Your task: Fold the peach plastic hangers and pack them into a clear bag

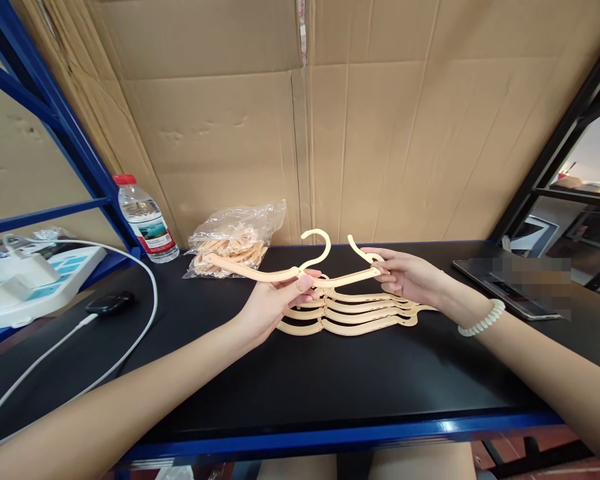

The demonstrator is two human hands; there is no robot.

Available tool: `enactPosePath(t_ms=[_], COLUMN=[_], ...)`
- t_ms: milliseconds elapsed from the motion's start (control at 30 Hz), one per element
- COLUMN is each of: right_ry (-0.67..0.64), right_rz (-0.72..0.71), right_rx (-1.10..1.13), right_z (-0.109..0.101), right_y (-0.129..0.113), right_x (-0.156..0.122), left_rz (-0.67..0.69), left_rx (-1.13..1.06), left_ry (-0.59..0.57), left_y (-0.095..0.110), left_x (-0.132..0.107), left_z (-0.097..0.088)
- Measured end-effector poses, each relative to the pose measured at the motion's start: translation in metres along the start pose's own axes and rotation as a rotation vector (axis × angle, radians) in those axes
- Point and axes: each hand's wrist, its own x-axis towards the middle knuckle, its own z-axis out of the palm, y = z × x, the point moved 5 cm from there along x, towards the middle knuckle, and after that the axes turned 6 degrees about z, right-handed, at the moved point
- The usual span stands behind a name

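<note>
A peach plastic clothes hanger (260, 274) with a curved hook is held up over the table. My left hand (275, 300) pinches it at the middle, just under the hook. At the hanger's right end, my right hand (413, 275) closes its fingers on a small curved end piece (357, 249) of the same colour. That piece slants up and left from the fingers; whether it is joined to the hanger arm is hidden by them. Behind and below lies a row of similar hangers (365, 327), overlapping each other on the black table (330, 393).
A clear plastic bag (267, 220) of peach parts lies at the back left, beside a water bottle (153, 227). Further left are a power strip (75, 273), a black device (111, 303) and a white cable (155, 293). A phone (505, 287) lies right. Cardboard (380, 133) stands behind.
</note>
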Motion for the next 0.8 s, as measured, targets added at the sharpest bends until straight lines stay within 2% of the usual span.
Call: enactPosePath(t_ms=[133, 467, 633, 800], right_ry=[0.029, 0.068, 0.076, 0.212], right_rz=[0.013, -0.095, -0.130, -0.163], right_rx=[0.019, 0.004, -0.044, -0.130], right_z=[-0.006, 0.000, -0.006, -0.013], right_y=[0.003, -0.002, -0.002, -0.003], right_x=[0.004, 0.003, 0.002, -0.001], left_rz=[0.002, 0.015, 0.021, 0.026], left_rx=[-0.009, -0.014, -0.027, 0.024], left_ry=[-0.003, 0.005, -0.004, 0.001], left_y=[-0.001, 0.000, 0.000, 0.000], left_x=[0.000, 0.001, 0.002, 0.004], left_z=[-0.001, -0.002, -0.002, -0.005])
